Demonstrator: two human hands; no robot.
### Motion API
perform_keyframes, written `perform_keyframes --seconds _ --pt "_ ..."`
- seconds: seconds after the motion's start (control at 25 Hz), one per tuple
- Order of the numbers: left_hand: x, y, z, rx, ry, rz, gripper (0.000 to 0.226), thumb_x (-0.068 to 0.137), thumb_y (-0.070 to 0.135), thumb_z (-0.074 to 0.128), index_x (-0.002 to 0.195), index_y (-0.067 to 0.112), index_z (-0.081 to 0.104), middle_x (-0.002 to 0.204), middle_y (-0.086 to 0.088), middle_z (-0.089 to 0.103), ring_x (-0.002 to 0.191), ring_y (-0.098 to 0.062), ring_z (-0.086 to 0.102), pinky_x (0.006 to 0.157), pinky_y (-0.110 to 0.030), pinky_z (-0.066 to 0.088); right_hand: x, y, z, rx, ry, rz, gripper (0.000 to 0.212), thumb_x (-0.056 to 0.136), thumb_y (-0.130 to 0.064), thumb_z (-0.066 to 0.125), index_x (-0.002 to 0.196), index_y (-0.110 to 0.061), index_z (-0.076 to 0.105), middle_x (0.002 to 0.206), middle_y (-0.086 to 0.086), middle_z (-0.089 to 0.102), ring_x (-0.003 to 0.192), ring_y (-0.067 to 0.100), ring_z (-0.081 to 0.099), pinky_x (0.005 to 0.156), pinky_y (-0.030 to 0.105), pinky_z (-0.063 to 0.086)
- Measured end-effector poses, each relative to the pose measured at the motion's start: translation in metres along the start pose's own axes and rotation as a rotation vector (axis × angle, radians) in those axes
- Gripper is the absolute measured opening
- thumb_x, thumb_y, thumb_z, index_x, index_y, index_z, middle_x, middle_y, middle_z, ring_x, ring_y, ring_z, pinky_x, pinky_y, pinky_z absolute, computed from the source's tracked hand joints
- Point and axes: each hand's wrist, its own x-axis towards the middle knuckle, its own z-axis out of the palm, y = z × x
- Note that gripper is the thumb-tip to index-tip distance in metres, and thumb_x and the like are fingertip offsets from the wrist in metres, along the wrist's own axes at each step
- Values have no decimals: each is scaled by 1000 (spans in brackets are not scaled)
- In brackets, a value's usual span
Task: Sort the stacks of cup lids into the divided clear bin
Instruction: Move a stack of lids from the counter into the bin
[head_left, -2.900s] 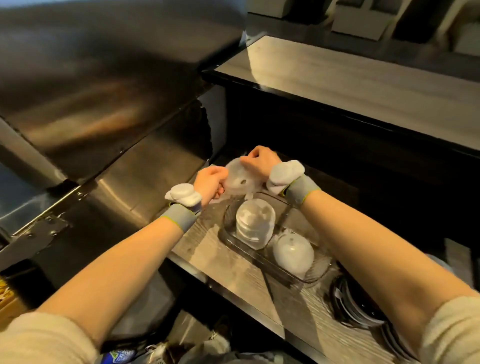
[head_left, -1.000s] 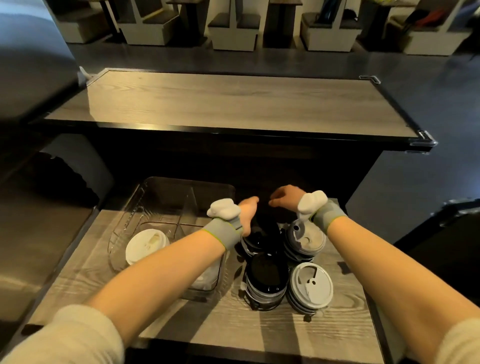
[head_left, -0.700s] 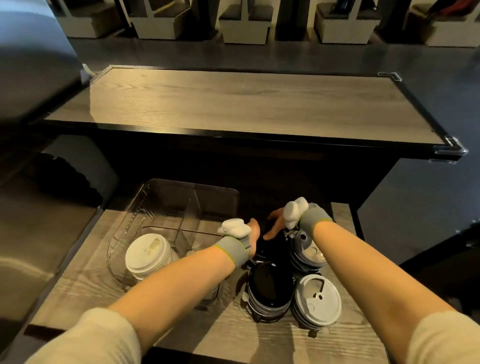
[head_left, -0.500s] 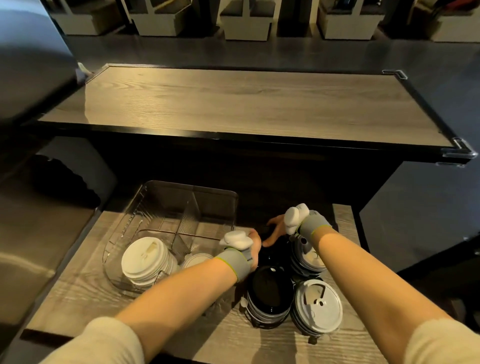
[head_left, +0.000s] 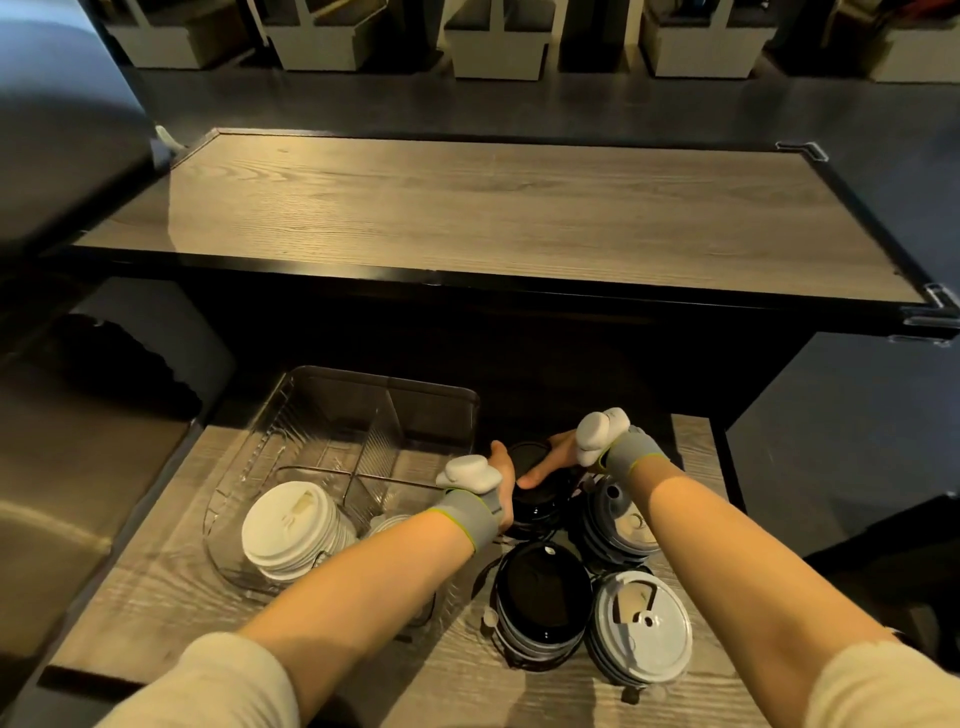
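Note:
The divided clear bin (head_left: 291, 447) stands on the lower wooden shelf at the left. A stack of white lids (head_left: 293, 527) fills its near left compartment; another pale stack (head_left: 389, 522) peeks out behind my left forearm. To the bin's right stand several lid stacks. My left hand (head_left: 501, 480) and my right hand (head_left: 553, 457) clasp the far black lid stack (head_left: 537, 499) from both sides. In front sit a second black stack (head_left: 540, 597), a clear stack (head_left: 644, 631) and a grey stack (head_left: 615, 525).
A raised wooden counter (head_left: 493, 208) with a black edge overhangs the shelf's back. A stainless steel surface (head_left: 62, 467) lies at the left. The shelf's right edge (head_left: 714, 467) drops to a dark floor. Benches line the far background.
My head turned from the left end of the bin to the lid stacks at its right. Both hands dropped and closed around the far black lid stack.

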Motion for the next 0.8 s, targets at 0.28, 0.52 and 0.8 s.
perform_keyframes --seconds 0.28,0.52,0.8 --pt "24 -8 3 353 -143 95 107 69 78 50 150 12 26 158 -13 24 142 -34 29 118 -49 21 -67 -15 -9 296 32 -39 56 89 -32 59 134 -1 47 139 11 52 129 28 48 111 38 36" --pt "3 7 5 331 -304 226 100 55 81 63 126 11 53 124 -16 60 102 -32 62 96 -44 47 -112 -16 -16 386 162 -36 72 86 -51 55 145 -18 31 151 10 37 139 32 35 118 47 19" --pt "-93 37 -38 205 -550 365 54 89 57 47 112 11 61 106 -15 65 101 -30 61 94 -44 45 -138 -44 -9 588 245 -246 71 89 -57 41 146 -17 28 152 12 33 139 34 33 117 48 22"
